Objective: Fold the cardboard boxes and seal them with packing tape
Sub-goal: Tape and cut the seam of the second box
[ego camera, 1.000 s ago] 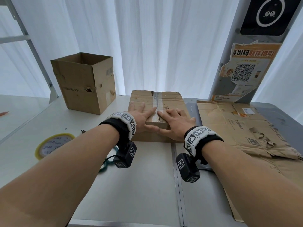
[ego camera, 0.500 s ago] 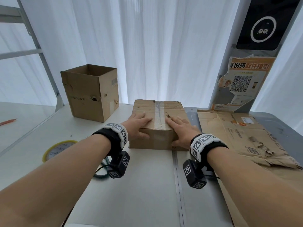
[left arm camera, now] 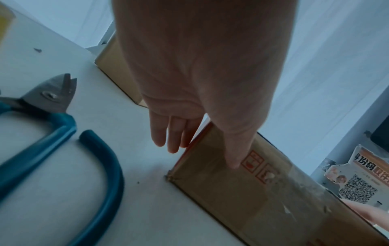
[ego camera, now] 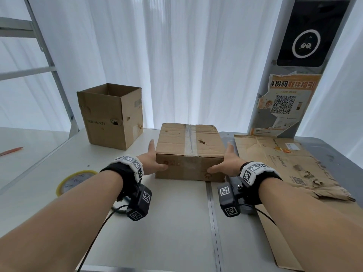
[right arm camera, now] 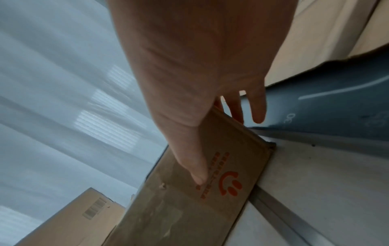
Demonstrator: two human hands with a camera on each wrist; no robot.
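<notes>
A flat closed cardboard box (ego camera: pixel 189 148) lies on the white table (ego camera: pixel 167 222), with a strip of clear tape (ego camera: pixel 190 141) along its top seam. My left hand (ego camera: pixel 154 157) lies against the box's left side, fingers straight, thumb on the front face. On the other side my right hand (ego camera: pixel 225 160) mirrors it. The left wrist view shows the left hand (left arm camera: pixel 195 126) at the box's (left arm camera: pixel 242 191) corner. In the right wrist view the thumb of the right hand (right arm camera: pixel 210 106) presses the box's printed front (right arm camera: pixel 189 208). A yellow-rimmed tape roll (ego camera: pixel 75 180) lies at the left.
An open-topped cardboard box (ego camera: pixel 110 118) stands at the back left. A torn flattened carton (ego camera: pixel 284 165) covers the grey table on the right. Teal-handled cutters (left arm camera: pixel 42 103) lie under my left wrist. White curtains hang behind, and a metal seam (ego camera: pixel 212 222) joins the two tables.
Both hands have slid off the box's taped top to its left and right sides, thumbs now on the front face. The box sits a little farther from me.
</notes>
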